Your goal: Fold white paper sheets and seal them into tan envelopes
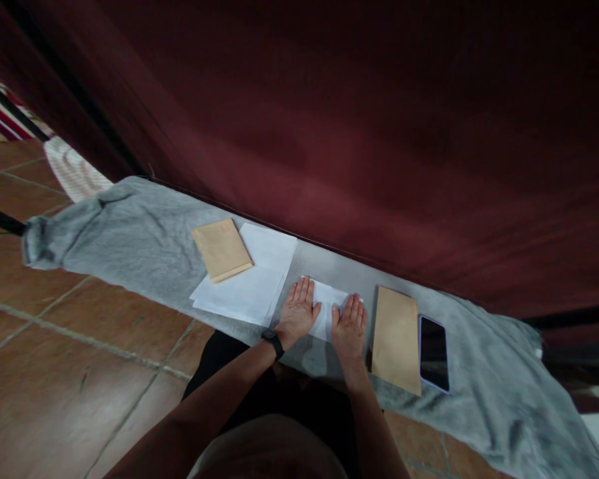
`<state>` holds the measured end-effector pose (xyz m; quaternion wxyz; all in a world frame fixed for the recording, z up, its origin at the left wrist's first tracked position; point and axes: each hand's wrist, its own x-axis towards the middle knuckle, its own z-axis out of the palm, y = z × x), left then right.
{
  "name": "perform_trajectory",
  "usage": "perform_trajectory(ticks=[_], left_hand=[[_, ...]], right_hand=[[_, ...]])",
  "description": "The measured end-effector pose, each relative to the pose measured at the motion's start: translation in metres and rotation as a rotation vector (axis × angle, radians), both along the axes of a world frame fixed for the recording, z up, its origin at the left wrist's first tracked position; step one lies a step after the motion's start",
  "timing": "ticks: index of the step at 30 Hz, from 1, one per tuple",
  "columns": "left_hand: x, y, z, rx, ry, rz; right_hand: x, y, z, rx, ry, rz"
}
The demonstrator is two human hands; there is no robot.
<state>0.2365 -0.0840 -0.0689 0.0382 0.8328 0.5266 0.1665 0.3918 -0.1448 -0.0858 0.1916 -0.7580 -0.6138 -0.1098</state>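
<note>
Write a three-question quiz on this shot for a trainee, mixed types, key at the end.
1. What lies right beside the phone?
A) stack of white sheets
B) brown envelope
C) dark red fabric

2. True or false: a dark band is on the left wrist.

3. Fill in: the left hand and right hand both lie palm down on white ____.

Key: 1 B; 2 true; 3 paper

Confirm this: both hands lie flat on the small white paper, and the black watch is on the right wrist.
The wrist is wrong: the head view shows the black watch on the left hand's side, not the right hand's. Both do lie flat on the small white paper.
</note>
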Motion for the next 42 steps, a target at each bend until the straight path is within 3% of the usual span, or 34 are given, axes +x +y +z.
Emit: perform_trajectory(ticks=[6,13,15,21,29,36,42], left_hand=[[-0.008,-0.006,0.004,-0.005,0.015,-0.002],[-0.027,-0.039,0.019,0.007,0.039,-0.361],[-0.029,-0.046,0.021,-0.006,0.042,-0.396],[-0.028,-0.049,0.027,-0.036,0.073,-0.390],[-0.033,-0.051,0.026,-0.016,0.073,-0.381],[-0.040,-0.057,0.014,0.006,0.059,-0.243],[-0.045,-0.059,0.013,-0.047,0.031,-0.131]], right_hand=[[0.002,-0.003,-0.001,0.007,-0.009,0.009],[0.004,-0.004,0.006,0.002,-0.045,0.033],[0.004,-0.007,0.009,-0.015,-0.048,0.042],[-0.013,-0.035,0.010,-0.113,-0.054,0.311],[-0.017,-0.060,0.002,-0.036,-0.003,0.172],[-0.013,-0.065,0.005,-0.027,-0.018,0.128],[-0.011,-0.068,0.005,-0.015,-0.023,0.135]])
